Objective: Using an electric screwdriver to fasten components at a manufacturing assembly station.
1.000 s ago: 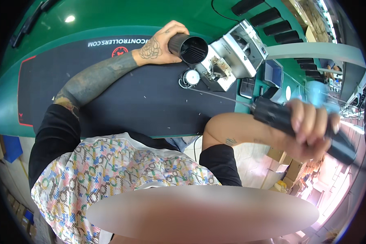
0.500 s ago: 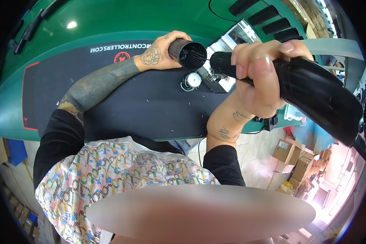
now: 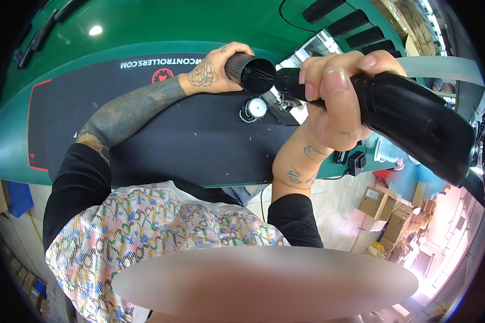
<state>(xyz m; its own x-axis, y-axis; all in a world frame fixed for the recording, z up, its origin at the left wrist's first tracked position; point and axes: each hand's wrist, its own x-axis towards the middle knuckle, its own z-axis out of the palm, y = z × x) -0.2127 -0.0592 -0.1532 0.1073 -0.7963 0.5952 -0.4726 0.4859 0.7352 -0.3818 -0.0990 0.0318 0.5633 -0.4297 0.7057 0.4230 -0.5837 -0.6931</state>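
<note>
My left hand is wrapped round a dark ribbed hollow cylinder whose open end faces right. In my right hand is a black power screwdriver, gripped near its front. The driver's collar sits right at the cylinder's open mouth; its tip is hidden there. Just below the cylinder, on the black mat, stands a small round part with a white top and a wire loop. A silver metal device is partly hidden behind my right hand.
Several black cylinders lie in a row on the green table at the far right. Tiny bits are scattered over the mat. A black power adapter lies by the table's right edge. Cardboard boxes stand on the floor at right.
The screwdriver and my right hand have shifted slightly left, bringing the collar closer to the cylinder's mouth. The thin bit that showed between them is now out of sight. My left hand barely moved.
</note>
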